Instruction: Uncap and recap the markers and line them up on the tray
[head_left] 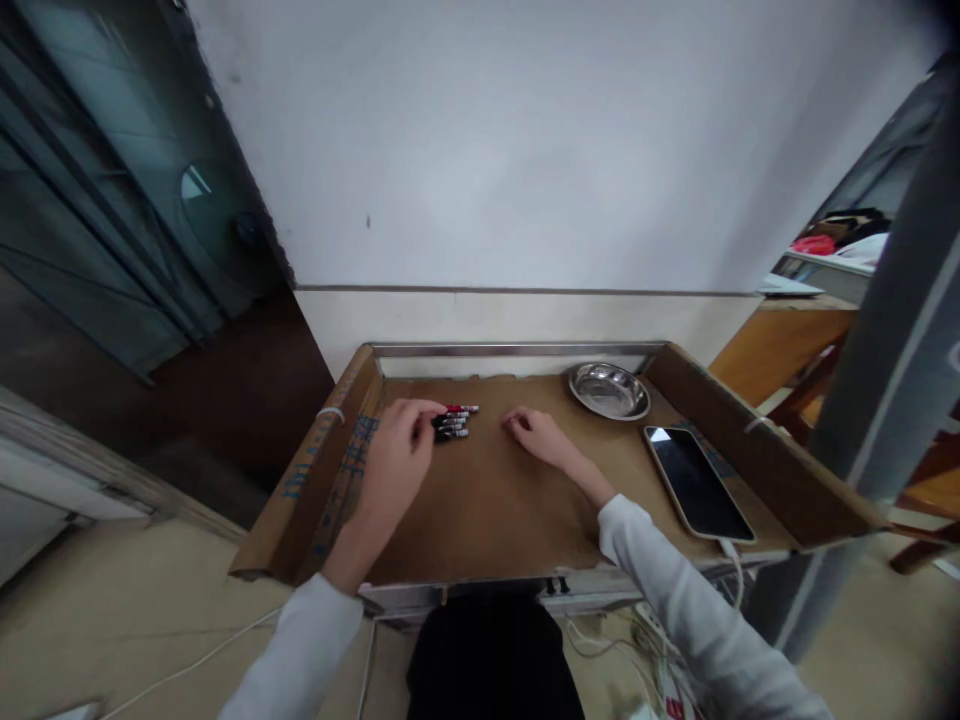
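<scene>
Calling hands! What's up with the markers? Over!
Left hand at markers, grip unclear. Right hand apart from them, curled. Metal bowl and phone to its right.

head camera | worn on the head | facing forward and down | tabletop (487, 510) near, wall (510, 150) beyond

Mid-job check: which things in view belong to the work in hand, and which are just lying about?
Likely in the work, judging by the hands:
pens, grouped at the left hand
brown cardboard under them

Apparently lying about:
phone, with a white cable attached
metal bowl, apart from both hands, so its role is uncertain
</scene>
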